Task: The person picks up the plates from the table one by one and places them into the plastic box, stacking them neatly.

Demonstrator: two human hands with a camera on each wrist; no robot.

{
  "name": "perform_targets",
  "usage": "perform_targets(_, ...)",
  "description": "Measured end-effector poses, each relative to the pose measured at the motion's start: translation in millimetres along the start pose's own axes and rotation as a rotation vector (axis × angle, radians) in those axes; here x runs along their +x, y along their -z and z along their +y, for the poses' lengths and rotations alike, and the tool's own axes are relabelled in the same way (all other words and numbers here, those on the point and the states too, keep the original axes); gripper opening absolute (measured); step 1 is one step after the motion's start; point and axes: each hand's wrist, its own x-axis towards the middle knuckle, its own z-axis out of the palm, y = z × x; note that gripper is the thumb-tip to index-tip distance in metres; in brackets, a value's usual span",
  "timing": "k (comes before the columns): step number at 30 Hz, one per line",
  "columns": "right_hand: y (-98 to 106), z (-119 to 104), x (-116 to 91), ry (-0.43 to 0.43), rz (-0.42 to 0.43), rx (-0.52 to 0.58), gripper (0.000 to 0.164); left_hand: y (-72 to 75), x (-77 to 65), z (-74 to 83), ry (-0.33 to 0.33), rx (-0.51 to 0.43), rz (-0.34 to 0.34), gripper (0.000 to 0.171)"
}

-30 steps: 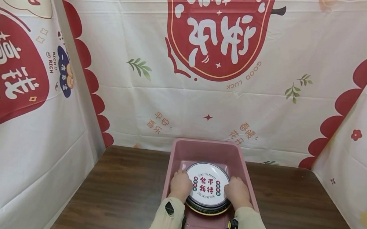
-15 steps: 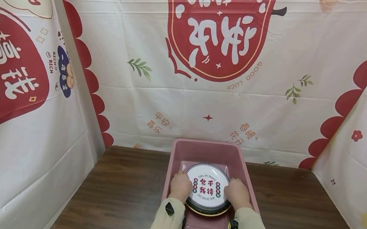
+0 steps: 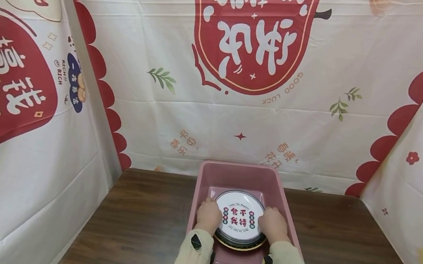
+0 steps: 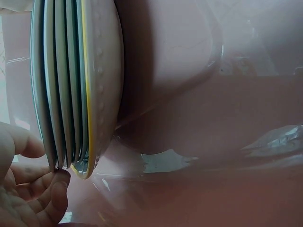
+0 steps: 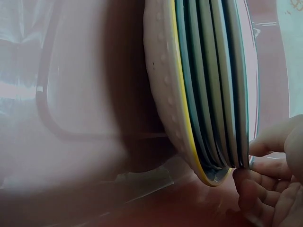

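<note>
A stack of round plates (image 3: 242, 209) lies inside a pink plastic tub (image 3: 238, 175). The top plate is white with red and dark printed characters. Beneath the several dark-edged plates sits a deeper, yellow-rimmed dish (image 4: 108, 85) with a beaded outer wall. At the stack's left side my left hand (image 3: 209, 216) pinches the rim of the upper plates, its fingertips tucked under their edge in the left wrist view. My right hand (image 3: 274, 224) does the same opposite, and the right wrist view shows its curled fingers (image 5: 251, 189) beneath the upper plates' rim.
The tub stands on a dark wooden table (image 3: 142, 214), near the back cloth. White printed cloths (image 3: 144, 117) with red scalloped borders hang behind and at both sides. The tub's side walls rise close beside both hands.
</note>
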Motion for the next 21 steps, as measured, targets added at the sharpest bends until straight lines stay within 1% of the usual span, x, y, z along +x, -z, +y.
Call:
perform_targets(5, 1, 1, -1, -0.012, 0.001, -0.006, 0.029, 2.3, -1.7, 1.5, 0.001, 0.002, -0.005, 0.026)
perform_targets(12, 3, 2, -4, -0.017, 0.001, -0.007, 0.030, 2.4, -4.4, 3.7, -0.016, 0.024, 0.023, 0.027)
perform_targets(17, 7, -1, -7, -0.025, 0.004, 0.000, 0.026, 4.8, -5.7, 6.3, -0.020, 0.034, 0.017, 0.030)
perform_targets(19, 13, -4, -8, -0.022, -0.008, -0.003, 0.020, 9.4, -5.9, 7.4, -0.027, 0.029, -0.010, 0.035)
perform_targets(21, 27, -10, -10, 0.000, -0.023, -0.007, 0.018, 18.2, -5.8, 7.4, -0.039, 0.009, -0.057, 0.045)
